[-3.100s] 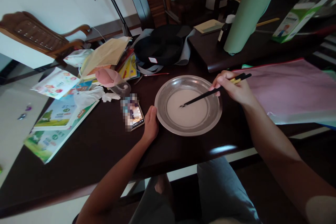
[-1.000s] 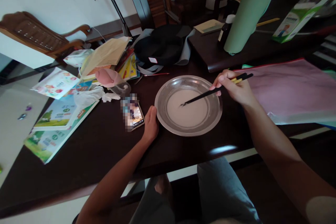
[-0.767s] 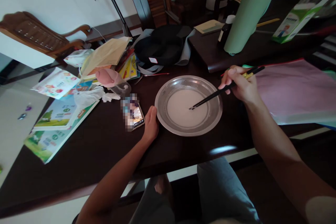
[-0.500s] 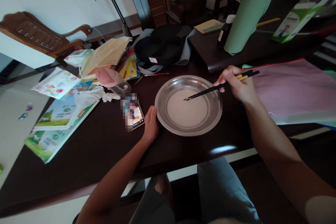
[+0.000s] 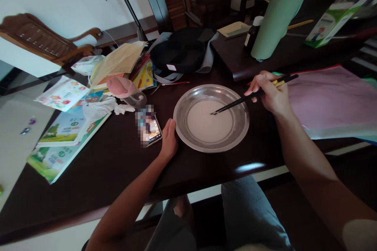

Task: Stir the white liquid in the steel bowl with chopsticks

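Note:
A round metal basin (image 5: 241,125) stands on the dark table, with cloudy whitish liquid (image 5: 207,127) covering its bottom. At its left rim is my left hand (image 5: 170,139), fingers together and gripping the edge; the thumb is partly hidden. My right hand (image 5: 271,93) is closed around a pair of black chopsticks (image 5: 235,103) with gold bands near the top. They slant down to the left over the basin, side by side, tips at the liquid near its middle. Whether the tips are dipped in is hard to tell.
A phone (image 5: 152,127) lies left of my left hand. Behind it are a pink-lidded cup (image 5: 122,88), tissues (image 5: 100,109) and books (image 5: 63,125). A black bag (image 5: 179,51) sits beyond the basin. On the right are a pink folder (image 5: 326,102), a green roll (image 5: 279,19) and a dark bottle (image 5: 252,35).
My right hand has shifted slightly right, drawing the chopsticks along; their tips sit a little farther right and lower in the basin. My left hand and the basin look unchanged.

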A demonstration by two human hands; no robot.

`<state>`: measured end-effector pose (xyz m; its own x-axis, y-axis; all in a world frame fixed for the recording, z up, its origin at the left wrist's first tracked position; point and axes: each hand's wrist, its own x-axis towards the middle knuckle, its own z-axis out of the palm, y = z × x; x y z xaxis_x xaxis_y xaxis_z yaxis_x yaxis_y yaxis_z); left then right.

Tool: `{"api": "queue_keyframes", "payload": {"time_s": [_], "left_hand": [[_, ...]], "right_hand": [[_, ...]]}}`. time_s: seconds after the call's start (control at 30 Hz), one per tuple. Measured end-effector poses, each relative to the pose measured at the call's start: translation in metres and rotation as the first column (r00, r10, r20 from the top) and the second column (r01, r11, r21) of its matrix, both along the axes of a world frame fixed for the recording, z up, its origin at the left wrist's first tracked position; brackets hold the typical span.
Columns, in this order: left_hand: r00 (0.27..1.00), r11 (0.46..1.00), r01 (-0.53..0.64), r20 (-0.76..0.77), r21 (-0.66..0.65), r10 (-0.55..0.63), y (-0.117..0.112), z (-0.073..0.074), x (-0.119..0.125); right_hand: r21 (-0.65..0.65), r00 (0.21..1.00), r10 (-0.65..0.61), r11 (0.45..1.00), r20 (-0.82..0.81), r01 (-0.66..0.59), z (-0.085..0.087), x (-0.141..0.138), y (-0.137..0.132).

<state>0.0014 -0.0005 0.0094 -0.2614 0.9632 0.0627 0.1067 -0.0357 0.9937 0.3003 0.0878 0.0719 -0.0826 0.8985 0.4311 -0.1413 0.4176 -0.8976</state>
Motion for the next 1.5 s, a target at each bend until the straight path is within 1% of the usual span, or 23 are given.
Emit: {"api": "queue_keyframes", "payload": {"time_s": [0.07, 0.13, 0.2, 0.3, 0.37, 0.43, 0.5, 0.57, 0.63, 0.73, 0.8, 0.87, 0.93, 1.0, 1.07, 1.1, 1.17, 1.23, 1.3, 1.33, 1.4, 1.47, 1.5], "left_hand": [[1.000, 1.000, 0.000, 0.013, -0.005, 0.000, 0.000, -0.002, -0.001], [0.999, 1.000, 0.005, 0.042, -0.007, -0.005, 0.000, -0.006, -0.002], [0.999, 1.000, 0.006, 0.049, -0.003, -0.006, 0.001, -0.009, -0.003], [0.999, 1.000, 0.004, 0.039, 0.004, -0.004, 0.000, -0.009, -0.003], [1.000, 1.000, 0.003, 0.014, 0.004, -0.003, 0.000, -0.005, -0.002], [1.000, 1.000, -0.003, -0.019, 0.009, 0.003, 0.000, -0.001, -0.001], [0.998, 1.000, -0.009, -0.063, 0.017, 0.010, -0.001, 0.002, 0.000], [0.995, 1.000, -0.012, -0.099, 0.023, 0.014, -0.001, 0.002, -0.001], [0.995, 1.000, -0.007, -0.098, 0.019, 0.009, -0.001, 0.000, -0.002], [0.998, 1.000, -0.005, -0.059, 0.016, 0.006, 0.000, -0.004, -0.003], [0.998, 1.000, -0.007, -0.066, 0.020, 0.008, 0.000, -0.004, -0.003], [0.996, 1.000, -0.005, -0.086, 0.023, 0.007, 0.000, -0.002, -0.002], [0.995, 1.000, 0.000, -0.102, 0.020, 0.002, 0.000, 0.001, -0.001], [0.995, 1.000, 0.003, -0.099, 0.020, -0.001, 0.000, 0.003, -0.001], [0.996, 1.000, 0.008, -0.084, 0.020, -0.006, 0.000, 0.004, 0.000], [0.997, 1.000, 0.010, -0.077, 0.019, -0.008, 0.001, 0.004, 0.000], [0.997, 1.000, 0.012, -0.072, 0.017, -0.011, 0.001, 0.002, 0.000], [0.998, 1.000, 0.013, -0.058, 0.014, -0.012, 0.001, 0.000, -0.001], [1.000, 1.000, 0.019, -0.019, 0.009, -0.019, 0.001, -0.002, -0.001], [1.000, 1.000, 0.021, 0.001, 0.007, -0.021, 0.001, -0.003, -0.001], [1.000, 1.000, 0.021, 0.012, 0.002, -0.021, 0.001, -0.002, -0.001], [1.000, 1.000, 0.012, -0.016, 0.001, -0.012, 0.001, -0.002, -0.002], [1.000, 1.000, 0.009, -0.029, 0.004, -0.009, 0.001, -0.002, -0.002]], "right_hand": [[-0.022, 0.999, 0.047, 0.999, -0.016, -0.047, -0.001, 0.001, 0.000], [-0.060, 0.991, 0.129, 0.990, 0.023, -0.127, -0.002, -0.001, -0.003], [-0.073, 0.984, 0.160, 0.985, 0.080, -0.154, -0.001, -0.004, -0.005], [-0.037, 0.990, 0.101, 0.995, 0.098, -0.098, 0.000, -0.004, -0.004], [-0.020, 0.998, 0.044, 0.999, 0.052, -0.043, -0.001, -0.001, -0.001], [-0.020, 1.000, 0.017, 1.000, 0.007, -0.017, -0.001, 0.001, 0.001], [-0.044, 0.998, 0.057, 0.997, 0.003, -0.057, -0.001, 0.002, 0.000], [-0.075, 0.990, 0.135, 0.989, 0.048, -0.131, -0.001, -0.001, -0.004], [-0.082, 0.979, 0.171, 0.983, 0.109, -0.162, 0.000, -0.004, -0.006], [-0.048, 0.986, 0.105, 0.994, 0.126, -0.099, 0.000, -0.005, -0.005], [-0.028, 0.997, 0.036, 0.999, 0.068, -0.034, 0.000, -0.002, -0.001], [-0.023, 1.000, 0.013, 1.000, 0.004, -0.013, -0.002, 0.001, 0.002], [-0.045, 0.998, 0.068, 0.997, -0.012, -0.068, -0.002, 0.002, 0.002], [-0.085, 0.986, 0.164, 0.983, 0.031, -0.161, -0.002, 0.000, -0.001], [-0.108, 0.973, 0.212, 0.973, 0.091, -0.202, -0.001, -0.003, -0.004], [-0.105, 0.973, 0.202, 0.976, 0.109, -0.190, 0.000, -0.004, -0.004], [-0.076, 0.986, 0.132, 0.989, 0.103, -0.124, 0.001, -0.004, -0.003], [-0.040, 0.997, 0.052, 0.998, 0.052, -0.050, 0.000, -0.001, 0.000], [-0.028, 1.000, 0.025, 0.999, 0.005, -0.025, -0.001, 0.001, 0.002], [-0.038, 0.999, 0.039, 0.998, -0.001, -0.039, -0.001, 0.002, 0.002], [-0.076, 0.993, 0.112, 0.991, 0.027, -0.110, -0.002, 0.002, 0.000], [-0.100, 0.981, 0.173, 0.981, 0.082, -0.165, -0.002, -0.001, -0.002], [-0.097, 0.979, 0.176, 0.981, 0.105, -0.166, -0.002, -0.002, -0.003]]}}
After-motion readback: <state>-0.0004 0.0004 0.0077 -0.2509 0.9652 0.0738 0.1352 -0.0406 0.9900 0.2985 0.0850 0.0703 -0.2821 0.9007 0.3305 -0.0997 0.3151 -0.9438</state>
